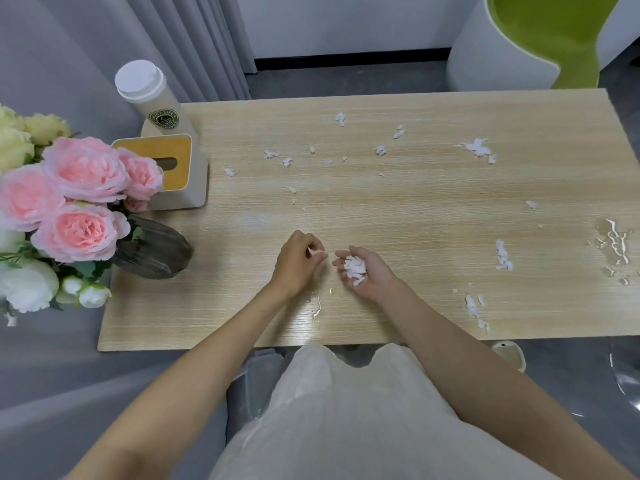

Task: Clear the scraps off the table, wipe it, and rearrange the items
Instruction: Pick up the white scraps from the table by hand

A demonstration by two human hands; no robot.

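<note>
White paper scraps (478, 147) lie scattered over the light wooden table (415, 202), with more near the right front (503, 255). My left hand (298, 259) pinches one small white scrap (315, 252) between thumb and fingers, just above the tabletop. My right hand (360, 271) lies palm up beside it, fingers cupped round a pile of gathered scraps (355, 266). The two hands are close but apart.
A dark vase (152, 252) of pink and white flowers, a tissue box (173, 168) and a lidded cup (152, 98) stand at the table's left. Spilled liquid (614, 242) glistens at the right edge, a smaller wet patch (316, 306) near the front. A bin (258, 379) sits under the table.
</note>
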